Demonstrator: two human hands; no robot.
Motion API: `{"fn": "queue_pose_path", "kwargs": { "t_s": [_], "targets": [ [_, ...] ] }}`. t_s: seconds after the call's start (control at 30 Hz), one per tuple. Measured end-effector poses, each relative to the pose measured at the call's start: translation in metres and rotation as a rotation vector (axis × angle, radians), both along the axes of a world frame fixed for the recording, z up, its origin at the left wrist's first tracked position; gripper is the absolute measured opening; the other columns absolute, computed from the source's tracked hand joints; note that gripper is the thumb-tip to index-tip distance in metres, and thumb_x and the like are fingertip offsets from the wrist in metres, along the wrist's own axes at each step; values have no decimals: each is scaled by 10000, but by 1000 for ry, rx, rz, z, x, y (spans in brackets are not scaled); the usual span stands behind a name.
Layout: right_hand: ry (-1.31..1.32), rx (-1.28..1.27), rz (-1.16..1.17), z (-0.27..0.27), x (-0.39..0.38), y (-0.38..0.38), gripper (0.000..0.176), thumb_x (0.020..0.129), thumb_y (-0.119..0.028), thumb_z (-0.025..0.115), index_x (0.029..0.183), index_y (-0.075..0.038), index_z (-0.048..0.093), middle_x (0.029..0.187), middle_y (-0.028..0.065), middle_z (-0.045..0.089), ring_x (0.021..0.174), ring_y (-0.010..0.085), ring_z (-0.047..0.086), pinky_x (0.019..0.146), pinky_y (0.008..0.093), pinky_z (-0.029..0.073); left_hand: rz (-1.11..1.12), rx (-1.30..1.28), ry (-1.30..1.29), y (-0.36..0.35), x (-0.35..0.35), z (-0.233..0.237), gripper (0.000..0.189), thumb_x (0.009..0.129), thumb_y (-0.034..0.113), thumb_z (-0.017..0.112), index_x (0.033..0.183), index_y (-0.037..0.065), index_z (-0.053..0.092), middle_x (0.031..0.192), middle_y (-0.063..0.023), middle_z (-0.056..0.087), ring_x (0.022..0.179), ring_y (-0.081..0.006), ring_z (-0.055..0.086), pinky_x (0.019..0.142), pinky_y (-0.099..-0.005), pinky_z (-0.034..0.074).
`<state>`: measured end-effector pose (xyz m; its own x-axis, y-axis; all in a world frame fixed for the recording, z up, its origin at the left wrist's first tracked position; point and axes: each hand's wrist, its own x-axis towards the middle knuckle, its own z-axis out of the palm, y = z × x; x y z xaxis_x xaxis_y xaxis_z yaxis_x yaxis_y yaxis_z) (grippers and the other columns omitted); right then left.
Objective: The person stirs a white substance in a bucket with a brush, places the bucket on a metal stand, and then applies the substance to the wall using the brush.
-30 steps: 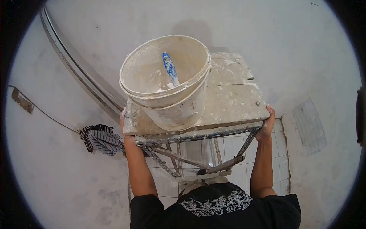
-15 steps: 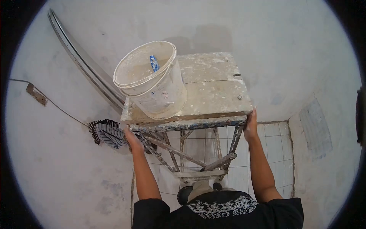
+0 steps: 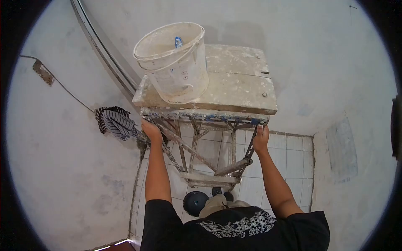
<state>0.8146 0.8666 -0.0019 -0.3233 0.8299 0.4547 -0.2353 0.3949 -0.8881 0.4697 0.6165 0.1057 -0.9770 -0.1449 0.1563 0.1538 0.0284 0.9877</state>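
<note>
A paint-spattered stand (image 3: 240, 90) with a wooden top and metal legs is in front of me. On the left part of its top rests a stained white bucket (image 3: 178, 79), a blue-handled tool (image 3: 178, 42) inside it. Just under the top, my left hand (image 3: 151, 130) is wrapped round the left front leg, its fingers partly hidden. At the right front corner my right hand (image 3: 261, 138) grips the other leg, thumb in sight. Striped cloth (image 3: 116, 122) hangs beside my left hand.
A long metal rail (image 3: 102, 44) leans along the wall at the upper left. A socket box (image 3: 43, 72) hangs from a cable there. Below, a dark round object (image 3: 196, 203) is on the tiled floor (image 3: 276, 167) near my feet.
Both hands have shifted from the edges of the top down onto the legs. In view, the stand and bucket sit higher, and the dark round object shows more fully.
</note>
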Motion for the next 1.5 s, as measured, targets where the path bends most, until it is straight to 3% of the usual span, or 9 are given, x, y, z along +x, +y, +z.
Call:
{"fn": "queue_pose_path", "kwargs": {
  "t_s": [0.13,0.23,0.3,0.63,0.77,0.83,1.07,1.43,1.5],
  "targets": [
    [69,-165,-48,-2,-4,-6,458,1062,-407,421,1229,3,536,1069,70,571,999,187,503,946,346,406,-99,25,92,0,-12,-7,677,1028,474,342,1337,-120,442,1415,-305,447,1255,-430,473,1064,-470,347],
    [-14,-145,-18,16,-1,-14,485,1065,-426,403,1236,10,528,1121,85,576,1038,190,506,971,345,394,63,-347,184,-2,-25,-20,641,1027,448,342,1305,-117,461,1373,-299,471,1206,-433,488,1050,-464,352],
    [-18,-78,-53,5,-1,-6,528,1063,-464,394,1241,17,520,1159,97,578,1082,197,507,1000,346,379,57,-3,39,4,-20,-15,621,1038,419,323,1324,-117,451,1386,-293,464,1198,-432,488,1052,-451,350],
    [77,-363,26,32,9,-25,490,1056,-384,475,1343,12,493,1259,97,571,1179,198,491,1069,341,344,-61,-170,150,-8,-21,-24,593,1058,386,373,1314,-134,500,1322,-294,555,1210,-419,530,1038,-439,380],
    [-231,-114,27,25,23,-65,611,920,-214,673,1407,41,406,1335,200,508,1255,299,482,1106,392,320,-138,-147,168,-26,7,-39,640,1079,454,313,1409,-75,456,1412,-251,505,1312,-373,472,1114,-396,325],
    [-390,139,-348,-18,24,-94,656,852,-167,720,1400,31,420,1344,234,449,1283,366,433,1102,454,306,-191,-205,257,-51,50,-57,551,1069,351,392,1373,-103,461,1399,-284,506,1323,-405,464,1115,-417,336],
    [-829,357,216,-75,76,-181,664,762,-189,771,1346,-9,512,1276,219,456,1236,396,423,1032,522,307,205,-421,-239,-160,218,-270,533,968,300,562,1289,-124,519,1293,-340,565,1244,-453,528,1048,-471,407],
    [-1054,282,1243,-281,11,-244,322,860,-254,706,1064,-7,671,927,178,661,865,340,651,768,432,513,170,-215,-766,-264,482,-487,274,910,216,582,1082,4,615,1038,-230,690,1005,-401,657,867,-467,509],
    [-1076,268,1276,-303,0,-261,293,858,-240,694,1049,-18,686,929,182,692,880,337,673,785,426,521,139,-279,-832,-267,489,-462,263,907,201,592,1080,4,615,1041,-226,691,1021,-399,655,876,-467,507]
  ]
}}
